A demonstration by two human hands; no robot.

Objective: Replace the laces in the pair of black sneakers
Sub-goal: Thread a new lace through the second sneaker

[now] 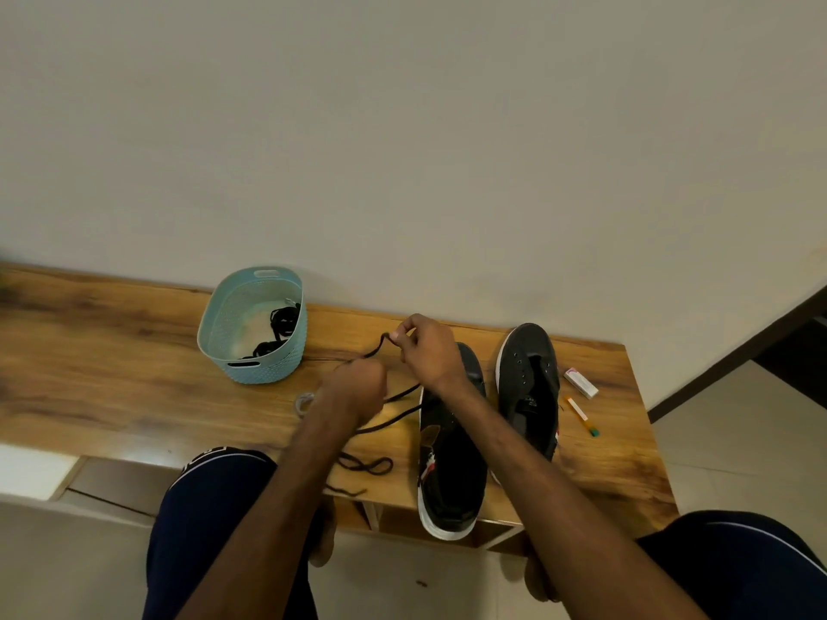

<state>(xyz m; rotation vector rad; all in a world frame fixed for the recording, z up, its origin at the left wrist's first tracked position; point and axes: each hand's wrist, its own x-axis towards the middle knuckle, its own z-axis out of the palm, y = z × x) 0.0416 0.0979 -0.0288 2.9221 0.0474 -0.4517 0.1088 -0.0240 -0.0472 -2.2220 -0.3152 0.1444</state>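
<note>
Two black sneakers with white soles lie on the wooden table [112,360]. The near sneaker [449,476] has a black lace [394,413] running out of it to the left. The far sneaker [530,382] shows bare eyelets. My left hand [355,387] grips the lace in a closed fist. My right hand [425,346] pinches the lace's end just above and to the right, over the near sneaker's toe. Loose loops of lace [364,465] lie on the table near the front edge.
A pale blue plastic basket [223,333] with dark laces [279,326] inside stands at the back left. A small white box [580,383] and a pen-like stick [581,416] lie right of the sneakers. A light cord end [304,402] lies by my left wrist.
</note>
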